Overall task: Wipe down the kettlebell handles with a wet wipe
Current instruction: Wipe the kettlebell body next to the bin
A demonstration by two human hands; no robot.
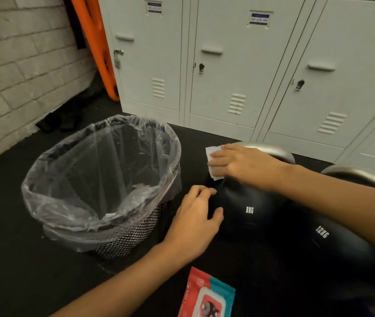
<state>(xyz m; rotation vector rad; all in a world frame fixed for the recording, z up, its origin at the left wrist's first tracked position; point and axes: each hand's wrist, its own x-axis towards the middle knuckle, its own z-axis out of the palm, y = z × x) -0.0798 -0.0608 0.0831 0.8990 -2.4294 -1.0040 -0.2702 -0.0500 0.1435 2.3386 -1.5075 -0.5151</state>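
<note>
Right hand (241, 164) lies with curled fingers over a white wet wipe (212, 161), pressing it around the left end of the silver metal handle (275, 152) of a black rounded kettlebell (246, 211). White lettering on that kettlebell's side reads "8KG". Its handle arches over the top of the body, its long axis running left to right, and the uncovered part shines at the right of the hand. Left hand (195, 223) rests against the kettlebell's left flank, fingers and thumb loosely bent on the black surface, gripping nothing.

Just to the right stands a second, larger black kettlebell (333, 245) marked "12KG" in white, its own silver handle (362, 175) partly hidden behind the right forearm. Both stand on the black floor (10, 225) in front of a row of pale grey metal lockers (239, 65), whose door labels are too blurred to read.

Left of the 8KG kettlebell sits a black wire-mesh bin lined with a clear plastic bag (99, 179). At the floor's near edge lies a red and teal wet-wipe pack (207, 294), printed with "80"; the rest of its print is unreadable.
</note>
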